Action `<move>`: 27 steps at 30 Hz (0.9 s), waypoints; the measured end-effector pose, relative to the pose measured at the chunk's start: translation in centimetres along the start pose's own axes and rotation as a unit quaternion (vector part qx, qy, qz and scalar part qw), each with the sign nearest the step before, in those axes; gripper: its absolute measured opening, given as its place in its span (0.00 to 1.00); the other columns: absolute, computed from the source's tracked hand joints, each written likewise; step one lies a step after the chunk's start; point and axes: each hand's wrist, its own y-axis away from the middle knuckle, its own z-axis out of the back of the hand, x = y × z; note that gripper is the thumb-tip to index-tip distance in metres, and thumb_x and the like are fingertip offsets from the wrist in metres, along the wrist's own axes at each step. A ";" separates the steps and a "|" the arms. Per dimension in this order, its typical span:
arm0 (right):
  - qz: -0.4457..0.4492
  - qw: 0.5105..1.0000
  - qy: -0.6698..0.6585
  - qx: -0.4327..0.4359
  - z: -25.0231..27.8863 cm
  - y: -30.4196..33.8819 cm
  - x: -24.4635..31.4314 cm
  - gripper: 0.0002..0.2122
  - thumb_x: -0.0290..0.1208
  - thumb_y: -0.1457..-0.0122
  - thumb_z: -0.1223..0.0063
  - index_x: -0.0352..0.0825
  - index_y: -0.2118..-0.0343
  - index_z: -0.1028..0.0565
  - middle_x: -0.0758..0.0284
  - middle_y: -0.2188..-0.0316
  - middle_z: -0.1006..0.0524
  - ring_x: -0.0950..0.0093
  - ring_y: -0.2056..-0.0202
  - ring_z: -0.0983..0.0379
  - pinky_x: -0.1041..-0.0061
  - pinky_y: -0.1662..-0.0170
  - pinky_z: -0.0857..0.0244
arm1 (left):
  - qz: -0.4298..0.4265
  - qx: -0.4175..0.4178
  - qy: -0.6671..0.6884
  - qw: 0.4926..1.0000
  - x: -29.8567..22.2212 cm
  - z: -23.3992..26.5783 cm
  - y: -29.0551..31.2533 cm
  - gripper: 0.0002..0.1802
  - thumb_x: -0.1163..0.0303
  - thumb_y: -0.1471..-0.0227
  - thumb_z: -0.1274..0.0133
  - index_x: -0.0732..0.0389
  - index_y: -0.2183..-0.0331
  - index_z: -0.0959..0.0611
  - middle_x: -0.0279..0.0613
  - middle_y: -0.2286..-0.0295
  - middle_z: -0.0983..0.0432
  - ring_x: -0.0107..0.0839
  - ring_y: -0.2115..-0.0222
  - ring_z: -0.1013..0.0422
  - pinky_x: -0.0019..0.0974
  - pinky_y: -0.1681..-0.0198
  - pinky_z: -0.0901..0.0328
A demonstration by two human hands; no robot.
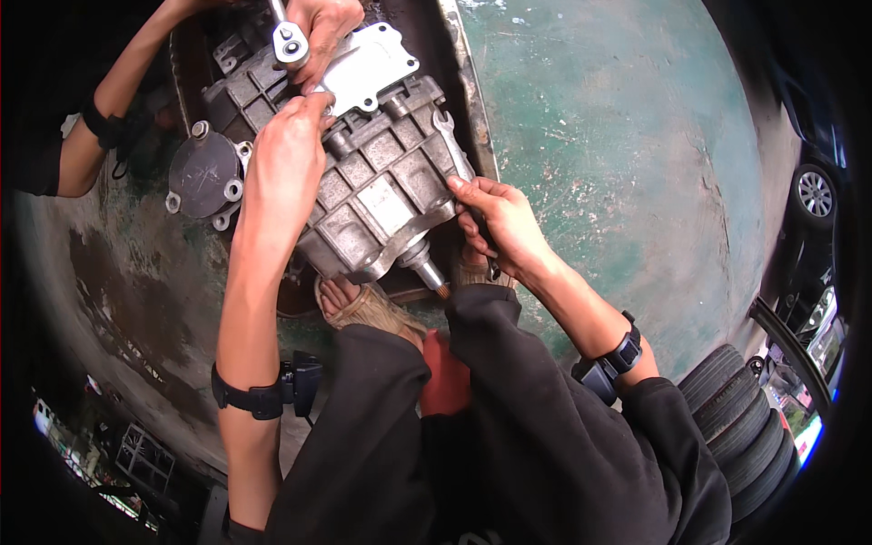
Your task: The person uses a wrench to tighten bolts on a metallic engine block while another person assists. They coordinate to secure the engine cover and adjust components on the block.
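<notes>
My right hand (500,218) is wrapped round a combination wrench (451,145). The wrench's open end points away from me, close by the right side of a grey cast-metal gearbox (341,191). My left hand (289,154) is closed, fingertips pinched at the near-left edge of a flat silver cover plate (374,64) on top of the gearbox; what they hold there, if anything, is hidden. Beyond it, another person's hand (327,27) is beside a ratchet wrench (290,44) above the plate. A splined shaft (425,268) sticks out of the gearbox toward me.
The gearbox lies in a metal-edged tray (472,100) on a green, worn floor (618,136). A round dark cover with bolt lugs (204,173) is at its left. The other person's forearm (127,86) reaches in from the left. Stacked tyres (736,427) and a car (817,191) are at right.
</notes>
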 end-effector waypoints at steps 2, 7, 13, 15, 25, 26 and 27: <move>-0.001 1.000 0.003 -0.002 -0.1 0.0 0.1 0.14 0.39 0.36 0.45 0.36 0.75 0.31 0.73 0.86 0.33 0.84 0.90 0.44 0.84 0.88 0.52 | 0.016 -0.008 -0.001 1.000 0.2 -0.2 -0.2 0.10 0.77 0.42 0.52 0.68 0.58 0.24 0.60 0.65 0.23 0.56 0.60 0.27 0.50 0.59 0.33; 0.003 1.000 0.009 0.011 0.2 0.2 0.1 0.14 0.39 0.37 0.43 0.37 0.75 0.32 0.74 0.85 0.33 0.85 0.89 0.42 0.82 0.86 0.51 | 0.003 -0.074 -0.123 0.990 0.1 -1.8 -0.3 0.16 0.61 0.39 0.50 0.67 0.62 0.25 0.61 0.71 0.23 0.59 0.67 0.25 0.54 0.64 0.31; 0.009 1.000 0.002 -0.015 0.0 0.0 -0.1 0.13 0.39 0.37 0.43 0.35 0.72 0.29 0.72 0.85 0.33 0.85 0.90 0.44 0.85 0.88 0.53 | 0.080 -0.006 -0.083 0.993 0.0 -0.5 -0.3 0.19 0.56 0.43 0.45 0.63 0.60 0.23 0.54 0.74 0.22 0.52 0.73 0.25 0.45 0.68 0.33; 0.008 1.000 0.001 -0.020 0.0 -0.1 -0.1 0.13 0.38 0.37 0.43 0.35 0.72 0.29 0.73 0.85 0.33 0.85 0.90 0.44 0.85 0.88 0.53 | 0.062 0.003 0.000 0.998 0.2 0.1 0.3 0.18 0.59 0.42 0.45 0.62 0.57 0.22 0.53 0.72 0.22 0.49 0.71 0.24 0.43 0.67 0.33; 0.014 1.000 -0.016 -0.001 0.2 0.0 -0.2 0.13 0.37 0.38 0.43 0.34 0.74 0.30 0.72 0.86 0.32 0.84 0.90 0.42 0.84 0.88 0.53 | -0.019 0.008 -0.099 0.995 0.9 -0.4 -0.8 0.11 0.72 0.41 0.51 0.69 0.60 0.24 0.60 0.65 0.22 0.55 0.60 0.25 0.49 0.59 0.31; 0.013 1.000 -0.011 -0.004 0.2 0.0 -0.2 0.13 0.37 0.38 0.43 0.34 0.74 0.30 0.72 0.86 0.32 0.84 0.90 0.42 0.84 0.88 0.53 | -0.046 -0.011 -0.140 0.989 0.8 -0.3 -1.0 0.14 0.65 0.40 0.50 0.67 0.60 0.24 0.62 0.69 0.22 0.56 0.63 0.25 0.52 0.62 0.31; 0.012 1.000 -0.009 -0.010 0.2 0.0 -0.2 0.14 0.37 0.38 0.43 0.34 0.74 0.30 0.73 0.86 0.32 0.84 0.90 0.42 0.83 0.88 0.53 | -0.021 -0.004 -0.158 0.987 0.6 -0.4 -0.9 0.15 0.63 0.41 0.50 0.67 0.60 0.23 0.62 0.71 0.22 0.57 0.65 0.24 0.52 0.63 0.31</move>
